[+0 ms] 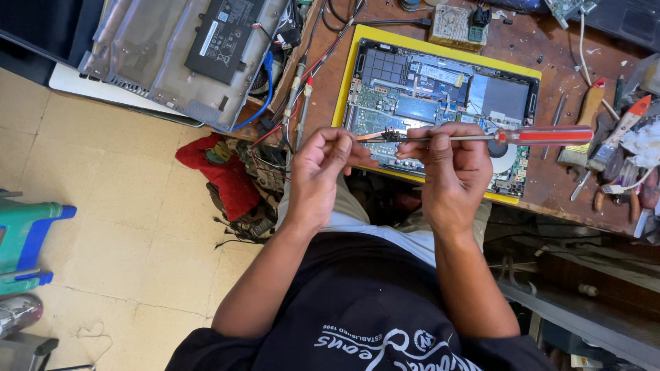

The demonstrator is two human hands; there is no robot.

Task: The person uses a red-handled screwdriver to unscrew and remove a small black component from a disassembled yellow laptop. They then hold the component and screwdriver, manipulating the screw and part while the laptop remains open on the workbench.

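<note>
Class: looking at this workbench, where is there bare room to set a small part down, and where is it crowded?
Bare wood shows between the opened laptop and the brushes. Crowded: the tool pile at the right edge, and the cables left of the laptop.

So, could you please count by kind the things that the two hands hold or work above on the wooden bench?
Long screwdriver with red handle, in the right hand: 1
Small dark metal part, pinched by the left hand fingers: 1
Opened laptop base with exposed circuit board: 1
Yellow flat mat under it: 1
Total: 4
</note>
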